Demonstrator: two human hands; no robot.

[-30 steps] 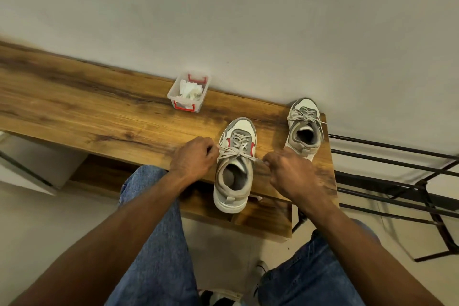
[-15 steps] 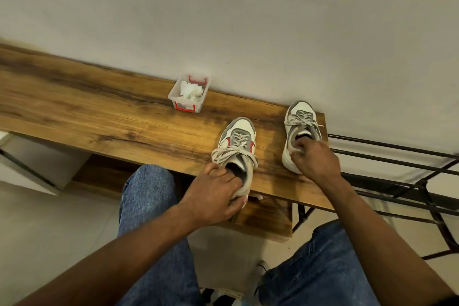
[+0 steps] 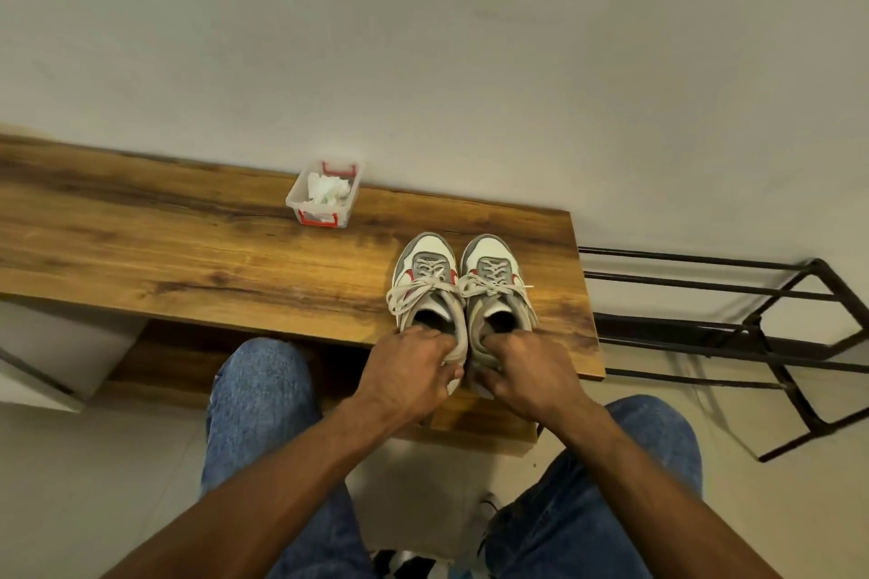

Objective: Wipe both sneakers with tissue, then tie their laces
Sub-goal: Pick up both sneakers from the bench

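Note:
Two white and grey sneakers with red accents stand side by side, toes to the wall, near the right end of the wooden bench [image 3: 188,259]. The left sneaker [image 3: 425,277] has a tied bow in its laces, and my left hand [image 3: 409,374] grips its heel. On the right sneaker [image 3: 493,275] the laces are tied too. My right hand [image 3: 526,371] grips that shoe's heel. Both heels are hidden under my hands. Crumpled white tissue [image 3: 327,190] lies in a small clear bin [image 3: 296,200] with red handles against the wall.
A black metal rack [image 3: 752,329] stands right of the bench, close to its end. A lower shelf sits under the bench top. My knees in blue jeans are just in front of the bench edge. The wall rises directly behind the bench.
My hands left the left sneaker's laces and took both heels. The right sneaker moved left from the bench's end until it stood beside the left one.

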